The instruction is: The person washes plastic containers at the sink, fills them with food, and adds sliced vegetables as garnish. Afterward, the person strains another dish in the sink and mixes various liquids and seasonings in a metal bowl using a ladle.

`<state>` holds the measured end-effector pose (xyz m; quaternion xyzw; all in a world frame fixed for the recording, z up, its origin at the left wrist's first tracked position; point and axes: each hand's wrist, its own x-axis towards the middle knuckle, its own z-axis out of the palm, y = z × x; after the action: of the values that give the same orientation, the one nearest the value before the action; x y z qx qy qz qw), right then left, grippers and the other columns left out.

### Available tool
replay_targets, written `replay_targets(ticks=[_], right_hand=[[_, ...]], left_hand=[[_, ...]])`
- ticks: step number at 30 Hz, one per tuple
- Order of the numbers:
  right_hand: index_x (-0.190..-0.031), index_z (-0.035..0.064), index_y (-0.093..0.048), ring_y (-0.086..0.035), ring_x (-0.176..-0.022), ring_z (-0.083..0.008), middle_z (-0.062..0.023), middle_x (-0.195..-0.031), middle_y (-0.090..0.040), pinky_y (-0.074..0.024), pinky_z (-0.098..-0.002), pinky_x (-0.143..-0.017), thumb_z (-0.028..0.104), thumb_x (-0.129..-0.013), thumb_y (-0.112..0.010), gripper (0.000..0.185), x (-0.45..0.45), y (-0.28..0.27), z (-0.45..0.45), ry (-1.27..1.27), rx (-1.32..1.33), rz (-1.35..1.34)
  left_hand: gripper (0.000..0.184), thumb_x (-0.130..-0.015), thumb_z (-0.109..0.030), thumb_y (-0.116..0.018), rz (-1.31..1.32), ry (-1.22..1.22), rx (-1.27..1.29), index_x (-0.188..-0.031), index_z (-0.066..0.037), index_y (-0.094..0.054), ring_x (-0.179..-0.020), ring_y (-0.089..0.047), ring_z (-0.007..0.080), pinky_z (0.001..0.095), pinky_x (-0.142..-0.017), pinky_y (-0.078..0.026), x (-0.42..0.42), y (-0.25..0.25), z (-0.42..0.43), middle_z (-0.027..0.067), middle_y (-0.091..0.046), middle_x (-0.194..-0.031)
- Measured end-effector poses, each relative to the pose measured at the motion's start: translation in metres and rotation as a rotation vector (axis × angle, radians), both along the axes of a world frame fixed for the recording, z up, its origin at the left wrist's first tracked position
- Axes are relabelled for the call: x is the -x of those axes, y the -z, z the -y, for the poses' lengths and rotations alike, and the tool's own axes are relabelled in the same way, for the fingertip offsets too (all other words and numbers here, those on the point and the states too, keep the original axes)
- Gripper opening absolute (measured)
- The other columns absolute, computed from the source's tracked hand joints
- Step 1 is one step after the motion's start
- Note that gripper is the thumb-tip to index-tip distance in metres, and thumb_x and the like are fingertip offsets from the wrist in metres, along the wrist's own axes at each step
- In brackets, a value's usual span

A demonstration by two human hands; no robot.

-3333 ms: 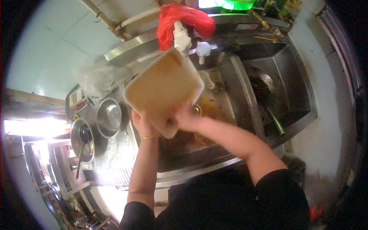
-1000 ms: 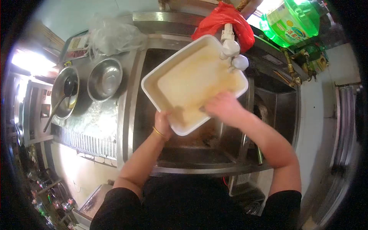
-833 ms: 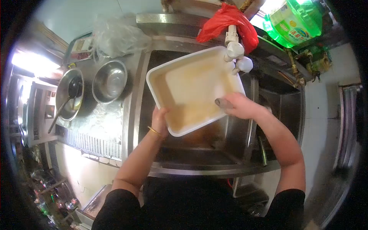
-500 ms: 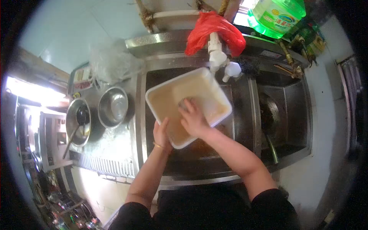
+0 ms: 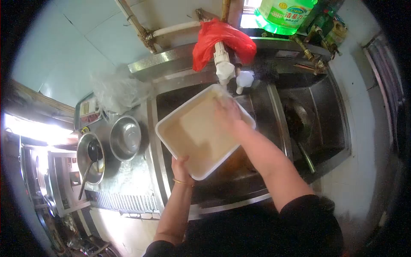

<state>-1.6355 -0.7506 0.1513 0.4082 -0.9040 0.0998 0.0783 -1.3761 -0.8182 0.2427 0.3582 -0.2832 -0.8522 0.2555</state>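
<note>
A white rectangular tub [image 5: 195, 135] with a brownish film inside is held tilted over the sink. My left hand [image 5: 181, 170] grips its near left rim, thumb over the edge and fingers beneath. Inside the tub, near its far right corner, is my right hand [image 5: 227, 115], blurred by motion; whatever lies under its fingers is hidden. Just beyond that corner are two white tap knobs, one [image 5: 224, 70] beside the other [image 5: 245, 79].
Left of the sink [image 5: 280, 124] stand a steel bowl [image 5: 125, 138] and a pan [image 5: 91, 158] with a ladle. A plastic bag [image 5: 122, 92] lies behind them. A red bag [image 5: 222, 39] covers the pipe; a green bottle [image 5: 282, 17] stands behind. The right basin holds a strainer [image 5: 295, 122].
My right hand has moved from the tub's middle to its far right corner. The view has shifted, so the tub and bowls appear lower. My left hand still holds the rim.
</note>
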Motion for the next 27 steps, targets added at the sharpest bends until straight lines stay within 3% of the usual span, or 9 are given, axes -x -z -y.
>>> replay_targets(ticks=[2, 6, 10, 14, 15, 17, 21, 23, 27], right_hand=[[-0.129, 0.0106, -0.050, -0.043, -0.123, -0.0310, -0.0096, -0.126, -0.051, -0.0293, -0.0505, -0.108, 0.025, -0.086, -0.052, 0.045, -0.006, -0.027, 0.003, 0.005, 0.050, 0.249], [-0.118, 0.0103, -0.060, -0.043, -0.122, -0.0323, -0.0103, -0.120, -0.055, -0.0365, -0.0479, -0.104, 0.020, -0.082, -0.056, 0.038, -0.089, -0.085, 0.009, -0.281, 0.016, 0.230], [-0.116, 0.0116, -0.062, -0.050, -0.112, -0.0318, -0.0113, -0.114, -0.057, -0.0427, -0.0443, -0.096, 0.014, -0.080, -0.057, 0.037, -0.116, -0.093, -0.001, -0.739, -0.111, 0.442], [-0.115, 0.0130, -0.062, -0.057, -0.100, -0.0284, -0.0115, -0.103, -0.061, -0.0491, -0.0427, -0.084, 0.014, -0.081, -0.058, 0.034, -0.071, -0.099, -0.018, -0.662, 0.027, 0.465], [-0.110, 0.0142, -0.065, -0.057, -0.101, -0.0300, -0.0111, -0.101, -0.061, -0.0473, -0.0441, -0.087, 0.015, -0.079, -0.060, 0.032, -0.043, -0.069, -0.022, -0.490, 0.197, 0.735], [-0.106, 0.0151, -0.067, -0.056, -0.102, -0.0318, -0.0105, -0.099, -0.062, -0.0466, -0.0455, -0.088, 0.016, -0.077, -0.061, 0.030, -0.022, -0.049, -0.016, -0.250, 0.310, 0.821], [-0.109, 0.0142, -0.059, -0.057, -0.100, -0.0327, -0.0095, -0.101, -0.061, -0.0510, -0.0458, -0.080, 0.014, -0.078, -0.059, 0.031, -0.023, -0.077, 0.003, -0.018, 0.122, 0.102], [-0.111, 0.0158, -0.061, -0.057, -0.102, -0.0345, -0.0097, -0.112, -0.059, -0.0501, -0.0464, -0.085, 0.018, -0.084, -0.056, 0.027, -0.052, -0.109, 0.021, -0.070, 0.122, 0.432], [-0.116, 0.0180, -0.062, -0.058, -0.101, -0.0357, -0.0184, -0.112, -0.057, -0.0473, -0.0457, -0.090, 0.020, -0.086, -0.054, 0.031, -0.113, -0.118, 0.025, -0.452, 0.040, 0.588]], left_hand=[[0.050, -0.073, -0.009, -0.053, -0.038, 0.021, 0.009, -0.122, -0.001, -0.047, -0.096, -0.058, 0.0242, 0.0366, -0.083, -0.050, -0.003, 0.006, 0.006, 0.0099, -0.056, -0.105], [0.047, -0.075, -0.010, -0.052, -0.105, 0.033, -0.009, -0.120, -0.001, -0.048, -0.097, -0.059, 0.0252, 0.0379, -0.081, -0.051, 0.007, 0.019, 0.017, 0.0105, -0.056, -0.104], [0.048, -0.076, -0.011, -0.054, -0.213, 0.158, -0.027, -0.122, -0.002, -0.046, -0.100, -0.059, 0.0266, 0.0390, -0.082, -0.051, 0.012, 0.026, 0.035, 0.0115, -0.055, -0.108], [0.048, -0.074, -0.011, -0.055, -0.075, 0.053, 0.053, -0.120, -0.002, -0.046, -0.096, -0.059, 0.0254, 0.0390, -0.080, -0.052, 0.015, 0.009, 0.031, 0.0119, -0.055, -0.106], [0.049, -0.072, -0.010, -0.052, -0.109, 0.055, 0.072, -0.120, -0.002, -0.046, -0.096, -0.058, 0.0254, 0.0396, -0.079, -0.052, 0.015, 0.003, 0.032, 0.0119, -0.055, -0.106], [0.050, -0.072, -0.010, -0.051, -0.103, 0.052, 0.001, -0.121, -0.001, -0.046, -0.097, -0.058, 0.0260, 0.0399, -0.080, -0.052, 0.007, 0.016, 0.034, 0.0121, -0.055, -0.107], [0.067, -0.070, -0.024, -0.054, -0.039, 0.126, 0.017, -0.132, -0.001, -0.042, -0.109, -0.055, 0.0348, 0.0463, -0.094, -0.046, 0.001, 0.030, 0.032, 0.0173, -0.054, -0.118], [0.065, -0.071, -0.024, -0.054, -0.054, 0.141, -0.014, -0.132, -0.002, -0.043, -0.108, -0.055, 0.0342, 0.0458, -0.094, -0.046, 0.003, 0.025, 0.030, 0.0172, -0.055, -0.118], [0.058, -0.078, -0.025, -0.055, -0.103, 0.115, -0.019, -0.131, -0.003, -0.044, -0.108, -0.056, 0.0309, 0.0431, -0.093, -0.046, 0.007, 0.025, 0.029, 0.0157, -0.056, -0.117]])
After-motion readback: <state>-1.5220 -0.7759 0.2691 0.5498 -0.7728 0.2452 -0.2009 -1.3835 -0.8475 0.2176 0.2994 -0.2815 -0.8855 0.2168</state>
